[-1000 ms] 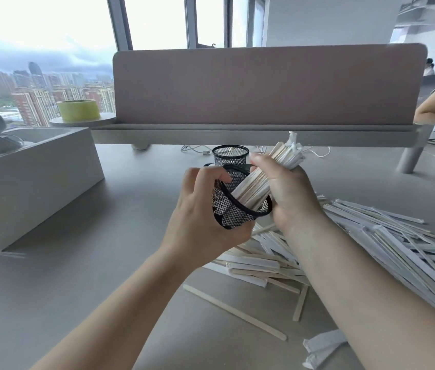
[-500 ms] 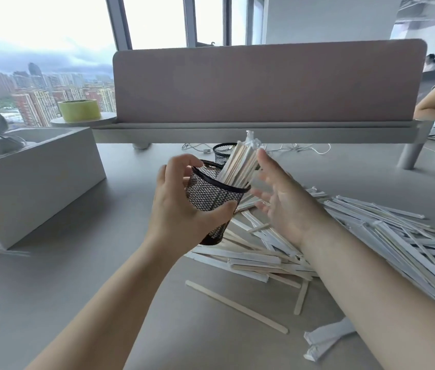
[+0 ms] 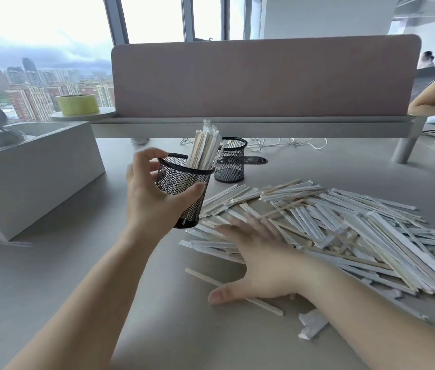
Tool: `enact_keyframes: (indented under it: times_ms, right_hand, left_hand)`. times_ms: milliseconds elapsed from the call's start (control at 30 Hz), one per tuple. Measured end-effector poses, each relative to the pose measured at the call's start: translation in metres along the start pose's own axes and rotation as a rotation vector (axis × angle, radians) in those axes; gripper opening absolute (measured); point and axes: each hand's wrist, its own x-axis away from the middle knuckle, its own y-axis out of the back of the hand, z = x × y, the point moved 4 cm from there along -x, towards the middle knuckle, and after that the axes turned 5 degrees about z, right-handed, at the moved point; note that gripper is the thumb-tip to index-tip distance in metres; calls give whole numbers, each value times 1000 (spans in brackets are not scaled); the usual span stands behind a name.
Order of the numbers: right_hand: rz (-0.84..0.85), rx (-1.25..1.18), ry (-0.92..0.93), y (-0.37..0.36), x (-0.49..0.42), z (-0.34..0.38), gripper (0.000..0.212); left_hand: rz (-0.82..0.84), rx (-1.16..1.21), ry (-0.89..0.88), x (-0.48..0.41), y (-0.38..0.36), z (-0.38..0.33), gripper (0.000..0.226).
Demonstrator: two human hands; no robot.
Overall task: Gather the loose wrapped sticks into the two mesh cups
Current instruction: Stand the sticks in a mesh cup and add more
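Paper-wrapped sticks point(image 3: 331, 225): light, slippery; I hold the mesh cup point(image 3: 181, 188) in my left hand point(image 3: 152, 198), right hand point(image 3: 261, 260) spread for a mid-length bundle grab.

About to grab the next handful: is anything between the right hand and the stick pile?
Nothing visible. The right hand is spread open directly over the near edge of the stick pile. The left hand holds the cup off to the side.

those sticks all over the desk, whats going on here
A person is gathering wrapped sticks into mesh cups. The left hand holds a black mesh cup with a bundle of sticks standing in it. The right hand reaches open over the big loose pile on the desk. A second mesh cup stands behind, apparently nearly empty.
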Motion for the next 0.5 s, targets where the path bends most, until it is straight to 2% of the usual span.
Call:
enact_keyframes:
  times_ms: [133,300,500]
  right_hand:
    - [-75,19,-106,7,-7,-18,105]
    - [-146,-46,-290,17,-9,-37,106]
    - [-175,-28,-380,27,-6,-46,98]
  left_hand:
    - [29,3,6,1,-3,1,63]
    - [21,12,7,2,-4,0,63]
    - [7,70,40,3,-4,-1,61]
